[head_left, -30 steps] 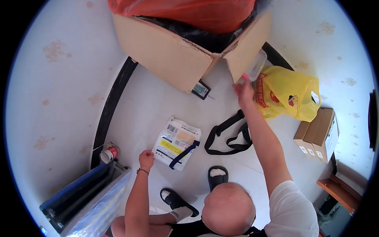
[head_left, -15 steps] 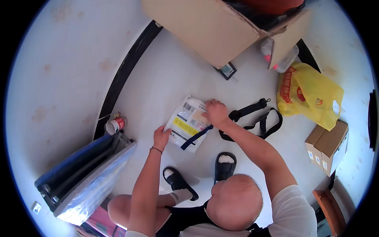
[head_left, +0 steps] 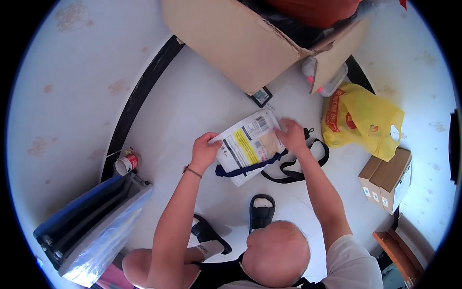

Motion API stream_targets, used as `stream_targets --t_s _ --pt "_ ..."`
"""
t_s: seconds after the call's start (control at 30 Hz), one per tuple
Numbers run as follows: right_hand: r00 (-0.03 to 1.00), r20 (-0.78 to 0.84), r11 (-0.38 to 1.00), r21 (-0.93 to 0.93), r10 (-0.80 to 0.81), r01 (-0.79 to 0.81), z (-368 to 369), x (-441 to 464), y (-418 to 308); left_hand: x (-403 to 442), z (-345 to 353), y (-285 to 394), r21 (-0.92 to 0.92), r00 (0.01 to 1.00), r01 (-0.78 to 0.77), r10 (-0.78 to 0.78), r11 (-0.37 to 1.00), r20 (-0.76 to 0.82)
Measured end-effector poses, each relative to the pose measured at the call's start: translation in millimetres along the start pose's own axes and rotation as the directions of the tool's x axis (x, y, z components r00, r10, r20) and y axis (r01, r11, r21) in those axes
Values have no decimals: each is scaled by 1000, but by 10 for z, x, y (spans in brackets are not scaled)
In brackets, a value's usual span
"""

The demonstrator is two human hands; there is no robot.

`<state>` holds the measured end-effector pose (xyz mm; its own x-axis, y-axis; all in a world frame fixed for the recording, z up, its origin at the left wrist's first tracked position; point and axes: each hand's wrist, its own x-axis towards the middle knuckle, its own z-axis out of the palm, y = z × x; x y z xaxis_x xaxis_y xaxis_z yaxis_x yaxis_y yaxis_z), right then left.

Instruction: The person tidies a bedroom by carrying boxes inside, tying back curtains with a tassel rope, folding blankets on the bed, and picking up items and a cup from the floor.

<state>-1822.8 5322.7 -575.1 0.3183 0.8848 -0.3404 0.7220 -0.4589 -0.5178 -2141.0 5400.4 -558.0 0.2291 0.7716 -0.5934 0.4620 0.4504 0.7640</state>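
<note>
A white plastic mailer bag (head_left: 244, 137) with printed labels and a yellow stripe is stretched between my hands, tilted. My left hand (head_left: 206, 150) pinches its left edge, thumb on top. At the opposite edge my right hand (head_left: 292, 136) is closed on the bag's corner, slightly blurred. A dark blue strap (head_left: 248, 168) lies across the lower part of the bag and reaches toward my right hand. Beyond that hand, a black strap (head_left: 291, 177) with a metal clip is coiled on the floor, partly hidden by my right forearm.
A large cardboard box (head_left: 231, 45) stands ahead, with a small black-framed item (head_left: 261, 97) by its corner. To the right are a yellow plastic bag (head_left: 363, 123) and a brown carton (head_left: 386, 179). A silver-sided folded case (head_left: 103, 236) and a red-labelled container (head_left: 127, 164) stand left.
The mailer bag has turned clockwise and its left side has come up with my left hand. My right hand has moved right along it. The blue strap lies flatter across the bag.
</note>
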Motion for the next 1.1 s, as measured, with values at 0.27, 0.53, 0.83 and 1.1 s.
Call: stream_targets --t_s 0.27,0.53,0.83,1.1 --pt "971 -222 982 -182 -87 46 126 878 -816 -268 -389 -889 117 975 166 -145 979 -170" --pt "981 -175 936 352 84 -17 137 260 -202 -483 -658 -1442 -3 935 302 -297 953 -196" --pt "843 417 899 409 -339 159 191 432 -1344 -508 -80 122 -725 964 108 -251 680 -91" --pt "983 15 935 -306 -183 178 342 1154 -1329 -579 -221 -87 -713 951 138 -294 687 -99"
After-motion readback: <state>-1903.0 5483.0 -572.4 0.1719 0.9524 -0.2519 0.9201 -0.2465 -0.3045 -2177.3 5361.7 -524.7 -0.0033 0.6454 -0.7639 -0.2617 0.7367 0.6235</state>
